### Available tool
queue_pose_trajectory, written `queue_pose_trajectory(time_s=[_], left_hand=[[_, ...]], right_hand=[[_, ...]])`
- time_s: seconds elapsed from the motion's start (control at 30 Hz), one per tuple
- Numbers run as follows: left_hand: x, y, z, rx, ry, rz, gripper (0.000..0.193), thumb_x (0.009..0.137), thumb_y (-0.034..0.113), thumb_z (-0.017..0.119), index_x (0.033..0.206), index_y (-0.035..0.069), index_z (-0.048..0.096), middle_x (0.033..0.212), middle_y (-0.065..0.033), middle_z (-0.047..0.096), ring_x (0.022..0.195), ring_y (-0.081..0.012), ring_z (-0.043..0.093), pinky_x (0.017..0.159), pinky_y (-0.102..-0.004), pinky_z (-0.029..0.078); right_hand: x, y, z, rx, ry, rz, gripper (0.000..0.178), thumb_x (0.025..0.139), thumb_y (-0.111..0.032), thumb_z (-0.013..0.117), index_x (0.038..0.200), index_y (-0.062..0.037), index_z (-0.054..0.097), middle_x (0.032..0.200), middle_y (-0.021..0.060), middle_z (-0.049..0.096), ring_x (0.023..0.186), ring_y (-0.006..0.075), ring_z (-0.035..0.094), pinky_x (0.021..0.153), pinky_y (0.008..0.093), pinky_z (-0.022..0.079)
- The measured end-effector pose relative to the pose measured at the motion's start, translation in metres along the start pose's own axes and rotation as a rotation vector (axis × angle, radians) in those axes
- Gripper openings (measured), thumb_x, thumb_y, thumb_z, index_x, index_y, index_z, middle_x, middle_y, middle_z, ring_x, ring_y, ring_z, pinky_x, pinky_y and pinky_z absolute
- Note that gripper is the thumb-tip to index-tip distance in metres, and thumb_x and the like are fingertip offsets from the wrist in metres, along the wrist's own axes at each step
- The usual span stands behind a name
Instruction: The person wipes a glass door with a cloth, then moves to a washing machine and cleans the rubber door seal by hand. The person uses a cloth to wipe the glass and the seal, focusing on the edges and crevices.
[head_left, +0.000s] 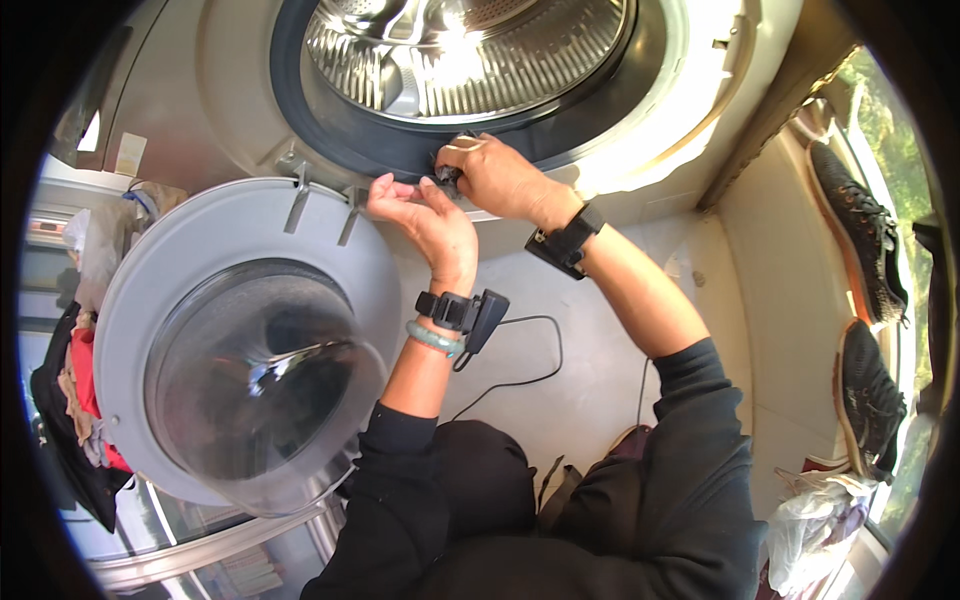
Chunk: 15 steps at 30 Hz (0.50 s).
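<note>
A front-loading washing machine (215,60) stands before me, with its round door (125,300) swung out to the left. Its shiny steel drum (470,75) shows behind the dark grey rubber seal (350,150). At the lower edge of that seal, my right hand (497,180) is closed around a small dark crumpled wad (447,174), mostly covered by the fingers. My left hand (432,222) is just below, palm turned up and fingers apart and slightly bent. Its fingertips come close to the wad; whether they touch it I cannot tell.
Black shoes (860,235) line the window ledge at right, above a clear plastic bag (815,530). A thin black cable (558,350) trails over the pale floor (600,390). Clothes (82,370) hang left of the door, and metal hinge arms (298,200) join it to the machine.
</note>
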<state>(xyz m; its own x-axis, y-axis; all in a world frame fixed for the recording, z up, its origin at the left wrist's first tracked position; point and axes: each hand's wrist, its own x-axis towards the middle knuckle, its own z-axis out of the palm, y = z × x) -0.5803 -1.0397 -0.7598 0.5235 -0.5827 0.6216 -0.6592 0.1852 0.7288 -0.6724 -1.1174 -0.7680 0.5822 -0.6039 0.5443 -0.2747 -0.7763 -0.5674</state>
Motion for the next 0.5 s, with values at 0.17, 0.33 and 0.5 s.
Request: queue_pose_trajectory(time_s=[0.17,0.33,0.5], left_hand=[[-0.004,0.015,0.015,-0.081,-0.165,0.038,0.042,0.088,-0.006,0.058,0.124,-0.001,0.036,0.102,-0.0104,0.039,0.080,-0.0190,0.045,0.080,-0.0348,0.045],[0.016,0.018,0.050,-0.083,-0.384,-0.029,0.038,0.081,-0.010,0.057,0.116,-0.002,0.045,0.103,-0.0178,0.051,0.094,-0.0327,0.055,0.086,-0.0403,0.047],[0.005,0.057,0.091,-0.301,-0.451,-0.074,0.017,0.095,0.017,0.059,0.105,0.003,0.056,0.086,-0.0173,0.062,0.078,-0.0331,0.064,0.071,-0.0420,0.050]], right_hand=[[-0.026,0.011,-0.016,-0.455,-0.005,0.156,0.019,0.077,-0.006,0.062,0.096,-0.0052,0.063,0.089,0.0102,0.065,0.090,0.0265,0.063,0.086,0.0371,0.045],[-0.042,0.011,-0.067,-0.730,0.090,0.223,0.016,0.078,-0.002,0.059,0.094,-0.0025,0.063,0.090,0.0153,0.066,0.088,0.0324,0.064,0.078,0.0397,0.052],[-0.060,-0.023,-0.121,-0.369,0.460,0.387,0.031,0.078,0.003,0.055,0.108,0.0006,0.058,0.095,0.0204,0.067,0.086,0.0358,0.065,0.077,0.0401,0.052]])
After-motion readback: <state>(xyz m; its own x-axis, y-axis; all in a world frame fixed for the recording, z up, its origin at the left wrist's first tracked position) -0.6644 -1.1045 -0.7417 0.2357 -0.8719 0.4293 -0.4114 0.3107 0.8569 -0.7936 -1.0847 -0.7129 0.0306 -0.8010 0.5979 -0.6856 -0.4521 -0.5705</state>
